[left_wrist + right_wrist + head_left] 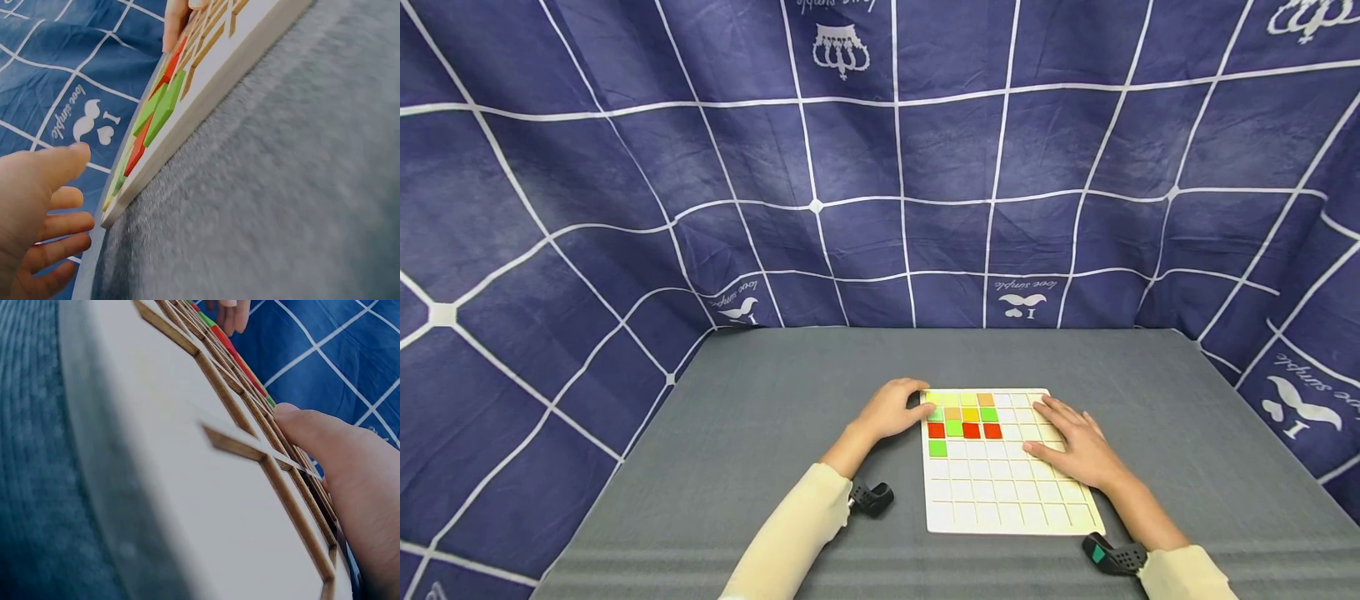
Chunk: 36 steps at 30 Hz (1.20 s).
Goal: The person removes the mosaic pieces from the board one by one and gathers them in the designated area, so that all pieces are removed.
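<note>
White and gridded, the board (985, 492) lies beneath our right grip (1078, 448), whose fingers spread loosely over its right side, while our left grip (889, 410), its fingers relaxed, sits at the far left corner, whether touching we cannot tell. Yellow, orange, green and red tiles (971, 431) fill cells toward that corner, and beyond we see the grey table (790, 375) and a blue, white-lined cloth (850, 158).

The person's 2 cream-sleeved arms (797, 533) reach forward and angle toward each other, the left hand (887, 410) relaxed with its thumb (65, 164) set apart from 4 loosely bent fingers (67, 224), while the right hand (1078, 446) lies palm down, fingers (1066, 410) extended forward and thumb (1045, 453) pointing inward.
</note>
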{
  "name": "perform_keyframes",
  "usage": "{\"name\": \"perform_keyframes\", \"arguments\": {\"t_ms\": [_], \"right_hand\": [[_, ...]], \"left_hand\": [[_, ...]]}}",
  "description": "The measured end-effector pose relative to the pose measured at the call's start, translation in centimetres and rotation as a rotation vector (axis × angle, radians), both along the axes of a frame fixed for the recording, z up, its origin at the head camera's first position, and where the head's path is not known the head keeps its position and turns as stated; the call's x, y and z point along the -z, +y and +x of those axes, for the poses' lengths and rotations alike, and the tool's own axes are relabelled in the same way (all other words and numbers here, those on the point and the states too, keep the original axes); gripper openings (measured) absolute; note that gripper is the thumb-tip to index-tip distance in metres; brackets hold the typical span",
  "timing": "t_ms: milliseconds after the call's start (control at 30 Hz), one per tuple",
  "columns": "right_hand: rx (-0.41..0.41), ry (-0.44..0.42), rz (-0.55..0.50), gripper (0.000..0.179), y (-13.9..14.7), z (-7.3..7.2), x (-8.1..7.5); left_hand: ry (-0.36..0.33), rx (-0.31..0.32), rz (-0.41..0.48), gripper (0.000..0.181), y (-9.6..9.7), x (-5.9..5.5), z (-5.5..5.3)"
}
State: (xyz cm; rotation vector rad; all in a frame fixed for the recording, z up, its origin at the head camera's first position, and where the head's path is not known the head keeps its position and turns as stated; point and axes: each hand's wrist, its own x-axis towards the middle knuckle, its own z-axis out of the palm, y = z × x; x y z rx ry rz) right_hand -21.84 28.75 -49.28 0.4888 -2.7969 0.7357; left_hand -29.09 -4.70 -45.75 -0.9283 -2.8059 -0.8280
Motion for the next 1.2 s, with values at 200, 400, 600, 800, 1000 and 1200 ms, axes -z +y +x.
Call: {"name": "perform_keyframes", "arguments": {"t_ms": [200, 400, 600, 800, 1000, 1200], "right_hand": [[0.006, 0.004, 0.003, 0.074, 0.1, -0.1, 0.1], [0.003, 0.010, 0.000, 0.074, 0.0, -0.1, 0.2], [0.005, 0.017, 0.003, 0.073, -0.1, 0.0, 0.0], [0.011, 0.016, 0.000, 0.072, -0.2, 0.1, -0.2], [0.013, 0.013, -0.002, 0.073, -0.2, 0.2, -0.2], [0.016, -0.003, -0.002, 0.074, -0.1, 0.1, 0.0]], "left_hand": [[0.039, -0.014, 0.036, 0.028, 0.7, 0.4, -0.8], [0.024, -0.034, 0.059, 0.023, 1.2, 0.4, -1.1], [0.043, -0.046, 0.057, 0.022, 1.7, 0.5, -1.5], [0.018, -0.087, 0.050, 0.021, 2.1, 0.5, -1.8], [-0.037, -0.119, 0.019, 0.018, 2.4, 0.2, -2.0], [-0.078, -0.121, 0.030, 0.020, 2.6, 0.0, -2.3]]}}
